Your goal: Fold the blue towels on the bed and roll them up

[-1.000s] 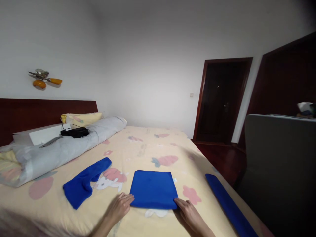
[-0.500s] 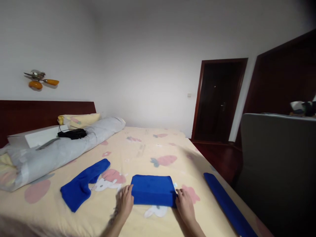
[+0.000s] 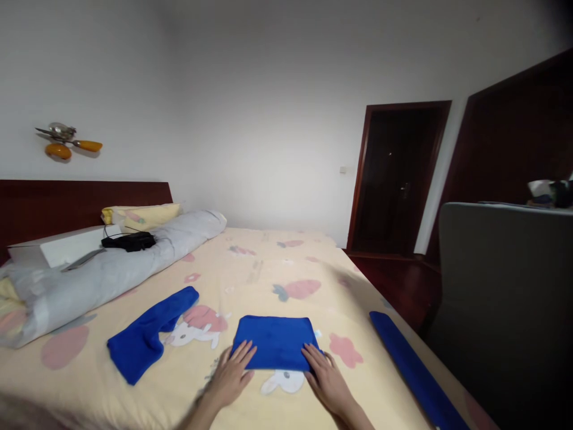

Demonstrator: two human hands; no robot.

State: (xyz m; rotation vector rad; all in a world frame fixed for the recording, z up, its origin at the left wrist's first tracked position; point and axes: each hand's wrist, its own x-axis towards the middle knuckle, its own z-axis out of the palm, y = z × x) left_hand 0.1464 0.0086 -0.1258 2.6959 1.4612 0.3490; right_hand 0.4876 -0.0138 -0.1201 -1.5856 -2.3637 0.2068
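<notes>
A folded blue cloth (image 3: 275, 341) lies on the yellow cartoon-print bedsheet (image 3: 268, 280) in front of me. My left hand (image 3: 233, 373) rests flat with fingers spread, its fingertips on the cloth's near left corner. My right hand (image 3: 326, 376) lies flat and open too, fingertips on the near right corner. Neither hand grips anything. A second blue cloth (image 3: 147, 331), loosely folded, lies to the left. A long rolled blue cloth (image 3: 414, 370) lies along the bed's right edge.
A rolled grey quilt (image 3: 116, 269) with a black device (image 3: 129, 240) and a white box (image 3: 58, 251) lies by the dark headboard (image 3: 67, 206). A grey chair back (image 3: 505, 298) stands to the right. A dark doorway (image 3: 396, 179) is behind.
The blue cloth was folded in half, becoming shorter front to back. My hands moved from its side edges onto its near corners and now lie flat.
</notes>
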